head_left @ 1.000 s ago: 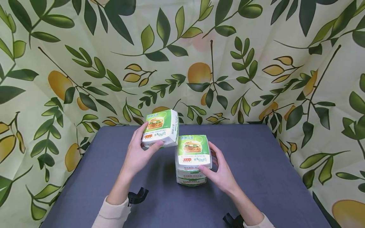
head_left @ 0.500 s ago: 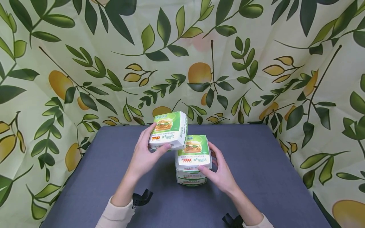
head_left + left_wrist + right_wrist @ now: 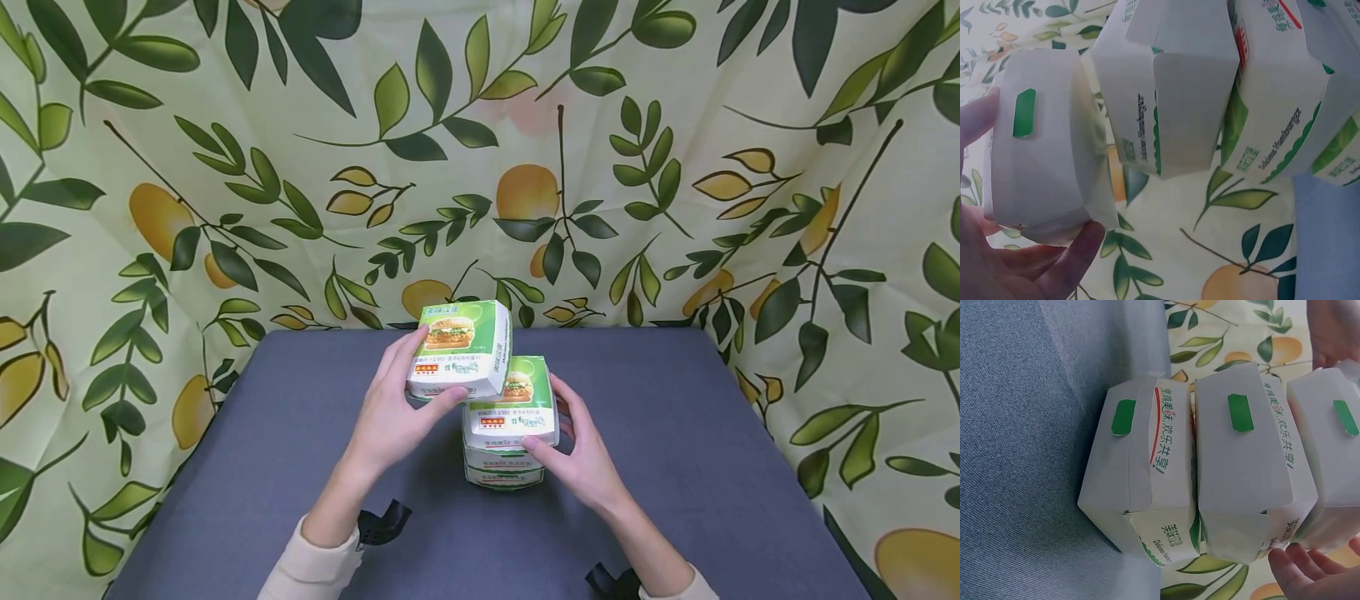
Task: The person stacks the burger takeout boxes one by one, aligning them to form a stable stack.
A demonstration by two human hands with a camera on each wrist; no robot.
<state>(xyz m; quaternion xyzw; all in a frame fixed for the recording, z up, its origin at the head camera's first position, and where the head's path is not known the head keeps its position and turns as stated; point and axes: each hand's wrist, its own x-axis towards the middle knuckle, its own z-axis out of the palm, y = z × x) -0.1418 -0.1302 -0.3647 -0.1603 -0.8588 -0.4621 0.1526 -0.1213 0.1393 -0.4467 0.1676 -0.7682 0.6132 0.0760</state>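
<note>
My left hand (image 3: 393, 408) grips a white and green hamburger box (image 3: 461, 350), thumb on its front and fingers along its left side. That box, printed with a burger picture, is held slightly tilted and overlaps the back left of a stack of similar boxes in the head view. With thumb at the front corner and fingers on the right side, my right hand (image 3: 581, 442) holds the stack's top box (image 3: 517, 419). Beneath it are a middle box (image 3: 1247, 456) and a bottom box (image 3: 1135, 469), their fronts with green tabs facing the right wrist camera.
The stack stands on a table with a dark blue-grey cloth (image 3: 337, 367). A pale curtain (image 3: 300, 100) printed with leaves and fruit hangs behind and at both sides. Black straps (image 3: 382, 522) are worn at both wrists, below light sleeves (image 3: 315, 562).
My left hand has carried its hamburger box to the right and slightly down, so it now covers part of the stack's top box. The right hand and the stack have stayed in place.
</note>
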